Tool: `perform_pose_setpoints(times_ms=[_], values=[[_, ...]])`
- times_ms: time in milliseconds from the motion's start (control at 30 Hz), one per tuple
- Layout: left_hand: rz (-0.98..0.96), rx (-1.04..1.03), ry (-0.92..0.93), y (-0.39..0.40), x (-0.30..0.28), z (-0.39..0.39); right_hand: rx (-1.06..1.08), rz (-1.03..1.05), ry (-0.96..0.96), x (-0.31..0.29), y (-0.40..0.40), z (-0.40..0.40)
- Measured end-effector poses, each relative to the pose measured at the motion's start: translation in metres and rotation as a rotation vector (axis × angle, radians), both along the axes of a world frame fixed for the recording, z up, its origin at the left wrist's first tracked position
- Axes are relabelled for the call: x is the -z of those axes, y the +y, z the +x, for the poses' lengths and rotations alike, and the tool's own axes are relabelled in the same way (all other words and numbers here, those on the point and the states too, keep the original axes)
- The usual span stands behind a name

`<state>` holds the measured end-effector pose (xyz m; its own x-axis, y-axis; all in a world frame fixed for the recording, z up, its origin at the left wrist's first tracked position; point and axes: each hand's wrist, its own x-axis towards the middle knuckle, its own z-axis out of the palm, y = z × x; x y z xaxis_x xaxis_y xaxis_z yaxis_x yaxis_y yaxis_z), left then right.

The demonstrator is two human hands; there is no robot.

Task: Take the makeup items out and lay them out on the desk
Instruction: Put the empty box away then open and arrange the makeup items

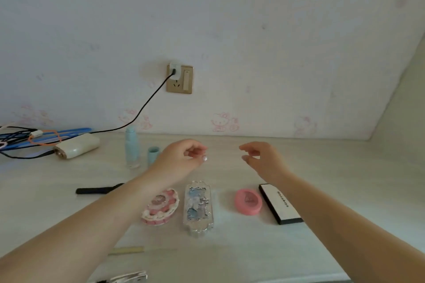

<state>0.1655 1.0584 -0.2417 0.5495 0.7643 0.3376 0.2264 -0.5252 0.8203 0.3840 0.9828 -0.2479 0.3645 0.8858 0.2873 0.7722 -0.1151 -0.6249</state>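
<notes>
Makeup items lie spread on the pale desk (322, 167): a round pink-and-white compact (161, 207), a clear ornate palette (199, 208) just right of it, a pink puff (248, 202), and a black-edged white box (279, 203) at the far right. A light blue bottle (131, 147) stands upright farther back. Both hands hover above the desk: the left hand (184, 156) pinches something tiny and shiny, the right hand (259, 156) is loosely curled, holding nothing.

Two bare forearms, no sleeves, no jewellery.
</notes>
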Motion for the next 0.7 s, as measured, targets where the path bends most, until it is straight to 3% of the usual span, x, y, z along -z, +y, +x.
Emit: perform_pose_setpoints(times_ms=[133, 333, 533, 700], values=[[-0.047, 0.059, 0.076, -0.011, 0.014, 0.087, 0.124, -0.077, 0.001, 0.011, -0.024, 0.067], [0.012, 0.003, 0.46, -0.019, 0.04, 0.19, 0.099, -0.319, -0.253, 0.035, -0.039, 0.115], [0.177, -0.058, 0.816, -0.016, 0.051, 0.227, -0.124, -0.339, -0.525, 0.042, -0.02, 0.125], [0.359, -0.06, 0.9, -0.005, 0.05, 0.229, -0.153, -0.279, -0.755, 0.048, -0.005, 0.135]])
